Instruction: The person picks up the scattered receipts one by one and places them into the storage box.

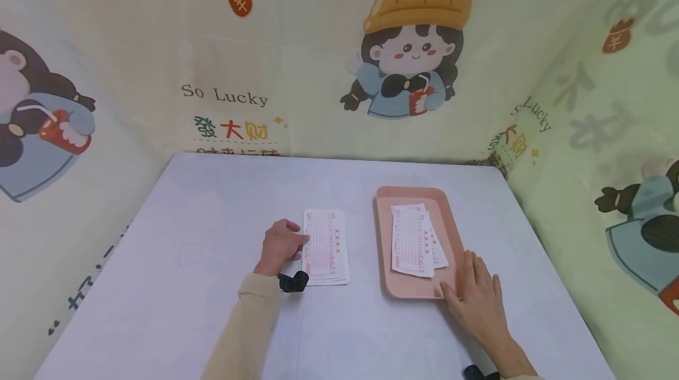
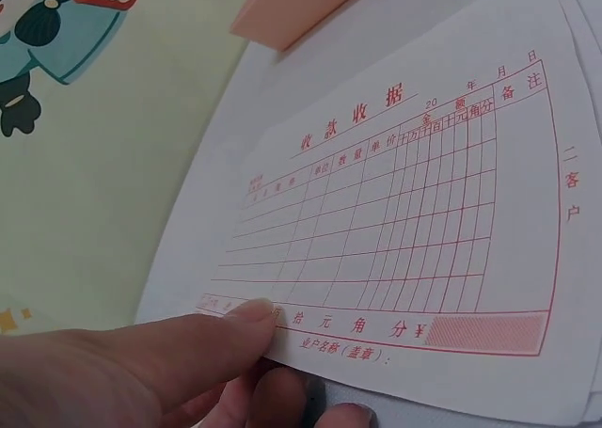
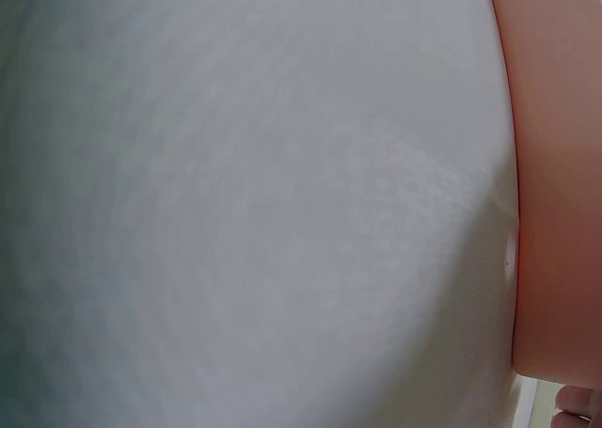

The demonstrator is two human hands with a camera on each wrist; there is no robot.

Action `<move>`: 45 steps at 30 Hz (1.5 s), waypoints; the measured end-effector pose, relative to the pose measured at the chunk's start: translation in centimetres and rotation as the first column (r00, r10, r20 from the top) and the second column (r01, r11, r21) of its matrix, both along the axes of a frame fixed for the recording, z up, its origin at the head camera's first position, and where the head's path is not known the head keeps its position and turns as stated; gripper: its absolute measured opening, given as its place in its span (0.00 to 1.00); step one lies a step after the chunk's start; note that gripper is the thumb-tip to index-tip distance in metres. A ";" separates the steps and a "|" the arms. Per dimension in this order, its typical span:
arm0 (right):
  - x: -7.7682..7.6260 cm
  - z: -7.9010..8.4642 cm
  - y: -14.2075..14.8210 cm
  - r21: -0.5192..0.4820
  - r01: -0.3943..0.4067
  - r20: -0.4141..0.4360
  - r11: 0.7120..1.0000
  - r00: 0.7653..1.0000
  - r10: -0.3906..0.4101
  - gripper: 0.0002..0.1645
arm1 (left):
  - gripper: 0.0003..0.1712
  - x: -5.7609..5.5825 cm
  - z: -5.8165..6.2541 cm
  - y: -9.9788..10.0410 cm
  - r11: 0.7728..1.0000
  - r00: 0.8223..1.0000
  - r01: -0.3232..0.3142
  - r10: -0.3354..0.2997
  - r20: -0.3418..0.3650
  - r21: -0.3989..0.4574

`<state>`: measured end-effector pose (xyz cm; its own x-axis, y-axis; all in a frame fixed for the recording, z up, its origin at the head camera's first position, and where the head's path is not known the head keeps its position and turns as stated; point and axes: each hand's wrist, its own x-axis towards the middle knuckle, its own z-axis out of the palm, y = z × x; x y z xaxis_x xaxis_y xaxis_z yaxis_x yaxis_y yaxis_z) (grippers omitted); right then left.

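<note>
On the table lies a stack of white receipt slips [image 1: 325, 244] printed with red grids. At its left edge, my left hand [image 1: 281, 244] pinches a receipt slip [image 2: 376, 249]; in the left wrist view the thumb [image 2: 207, 339] lies on top and the other fingers curl below. How many sheets are between them I cannot tell. My right hand [image 1: 480, 303] rests with fairly straight fingers at the near right corner of a pink tray [image 1: 408, 289]. Several more slips [image 1: 411, 244] lie overlapping and askew in that tray. The right wrist view shows mainly the table and the tray's side [image 3: 560, 212].
The white table [image 1: 223, 191] has a cartoon-printed cloth [image 1: 307, 62] standing behind it and at both sides. A gap of bare table separates the stack from the tray. Dark straps [image 1: 293, 281] sit on the wrists.
</note>
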<state>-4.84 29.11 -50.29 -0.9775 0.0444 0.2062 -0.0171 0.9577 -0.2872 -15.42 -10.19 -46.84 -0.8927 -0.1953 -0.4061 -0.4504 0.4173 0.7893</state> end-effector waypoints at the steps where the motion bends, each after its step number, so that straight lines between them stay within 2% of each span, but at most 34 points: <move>1: 0.0 0.0 0.0 0.000 0.000 0.000 1.000 1.000 0.000 0.56 | 0.21 -0.1 0.0 0.0 1.000 1.000 0.002 -0.002 0.002 -0.011; 6: 0.0 0.0 0.0 0.000 -0.001 0.000 1.000 1.000 0.001 0.56 | 0.19 -0.2 0.0 0.1 0.999 1.000 0.009 -0.009 0.008 -0.040; 18: 0.0 -0.1 0.0 -0.006 -0.003 0.006 1.000 1.000 0.003 0.57 | 0.14 -0.4 -0.2 -0.4 0.999 0.998 0.033 -0.034 0.047 0.009; 25: 0.0 -0.2 0.0 -0.009 -0.001 0.008 1.000 1.000 0.001 0.57 | 0.13 -0.9 -0.2 -0.8 0.999 0.997 0.048 -0.049 0.064 0.017; 35: 0.1 0.0 -0.1 -0.011 -0.003 0.006 1.000 1.000 0.003 0.57 | 0.16 -0.8 -0.1 -1.3 0.998 0.996 0.065 -0.066 0.058 0.009; 45: 0.1 -0.2 0.0 -0.008 0.001 0.018 1.000 1.000 -0.001 0.57 | 0.18 -1.1 0.8 -1.4 0.989 0.996 0.073 -0.079 0.044 0.128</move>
